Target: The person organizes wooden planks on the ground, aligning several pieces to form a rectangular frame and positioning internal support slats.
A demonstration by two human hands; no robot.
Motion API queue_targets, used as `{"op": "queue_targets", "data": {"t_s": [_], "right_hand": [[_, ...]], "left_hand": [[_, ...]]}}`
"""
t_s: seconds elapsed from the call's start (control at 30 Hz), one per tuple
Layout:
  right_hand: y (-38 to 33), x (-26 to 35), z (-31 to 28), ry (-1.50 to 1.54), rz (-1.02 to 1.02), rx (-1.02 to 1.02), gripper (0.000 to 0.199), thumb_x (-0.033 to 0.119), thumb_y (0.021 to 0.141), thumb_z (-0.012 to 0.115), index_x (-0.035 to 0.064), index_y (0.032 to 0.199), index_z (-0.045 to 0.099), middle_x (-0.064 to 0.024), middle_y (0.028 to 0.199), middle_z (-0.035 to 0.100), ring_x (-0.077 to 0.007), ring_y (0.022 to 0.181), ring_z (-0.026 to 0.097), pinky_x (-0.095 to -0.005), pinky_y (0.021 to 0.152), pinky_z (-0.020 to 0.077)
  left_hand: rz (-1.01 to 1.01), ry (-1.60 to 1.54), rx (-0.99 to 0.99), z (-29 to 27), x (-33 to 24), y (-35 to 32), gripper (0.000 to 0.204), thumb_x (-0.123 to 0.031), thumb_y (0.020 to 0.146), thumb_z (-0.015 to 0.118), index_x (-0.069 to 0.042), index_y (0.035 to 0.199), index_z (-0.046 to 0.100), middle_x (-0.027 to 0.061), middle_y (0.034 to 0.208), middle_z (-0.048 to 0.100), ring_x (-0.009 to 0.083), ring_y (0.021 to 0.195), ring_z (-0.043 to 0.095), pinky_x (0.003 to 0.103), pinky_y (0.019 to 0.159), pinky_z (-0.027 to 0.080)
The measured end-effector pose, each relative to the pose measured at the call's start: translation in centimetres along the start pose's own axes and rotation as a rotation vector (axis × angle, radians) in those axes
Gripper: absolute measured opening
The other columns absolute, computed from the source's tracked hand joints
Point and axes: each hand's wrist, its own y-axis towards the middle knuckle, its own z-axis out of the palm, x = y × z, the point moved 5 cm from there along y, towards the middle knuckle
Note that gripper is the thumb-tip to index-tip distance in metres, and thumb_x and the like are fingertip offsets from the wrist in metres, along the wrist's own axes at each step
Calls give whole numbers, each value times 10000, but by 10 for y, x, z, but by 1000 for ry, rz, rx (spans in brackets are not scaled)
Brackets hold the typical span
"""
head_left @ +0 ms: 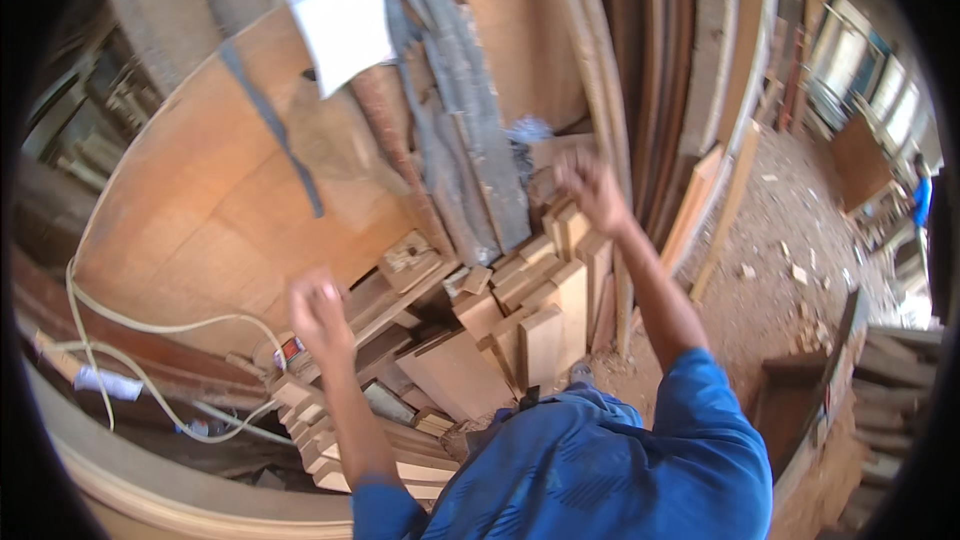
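Observation:
My left hand [320,315] is raised over the left part of the workspace, above a stack of light wooden strips [325,440]. My right hand [592,190] is lifted farther out, over the far end of a group of upright wooden blocks [545,325]. Motion smears the fingers of both hands. They look bent, but I cannot tell how far they close, and nothing shows clearly in either. Between my arms, a flat board [460,375] leans beside the blocks. A small wood piece with a hole [408,255] lies near the large curved panel.
A large curved wooden panel [230,210] stands ahead, with grey cloth [440,90] and a white sheet [340,25] hanging over it. A pale cable [165,325] loops at left. Tall boards [700,70] stand right of centre. Wood scraps litter the floor [770,230]. A person in blue [921,195] is far right.

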Motion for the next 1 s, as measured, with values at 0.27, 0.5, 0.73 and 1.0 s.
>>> {"op": "queue_targets", "data": {"t_s": [0.27, 0.5, 0.73, 1.0], "right_hand": [[-579, -300, -43, -596, 1463, 135, 457, 384, 777, 663, -30, 962, 716, -203, 954, 698, -305, 846, 678, -419, 743, 537], [-632, -254, -50, -594, 1553, 101, 530, 415, 804, 652, -47, 1062, 688, -266, 1166, 636, -367, 1092, 630, -425, 877, 516], [-611, -258, -100, -152, 1409, -120, 410, 311, 841, 607, -15, 1077, 687, -205, 1043, 699, -315, 958, 684, -392, 813, 545], [-653, -262, -204, -353, 1262, -90, 357, 335, 848, 611, 61, 1050, 719, -204, 1042, 694, -344, 998, 665, -420, 857, 524]], "left_hand": [[-796, 418, 1888, 28, 189, -379, 419, -286, 839, 671, -52, 1181, 612, 208, 1149, 654, 343, 1032, 641, 412, 865, 501], [-465, 580, 1808, 142, 150, -356, 514, -335, 849, 664, -45, 1263, 568, 189, 1185, 646, 357, 1108, 612, 423, 951, 473], [-335, 466, 1690, 234, 140, -360, 478, -295, 854, 670, -22, 1234, 578, 223, 1138, 653, 357, 1080, 625, 420, 942, 482], [-484, 698, 1774, 249, 187, -513, 531, -380, 812, 709, -18, 1191, 624, 219, 1100, 671, 347, 1033, 642, 401, 911, 500]]}}
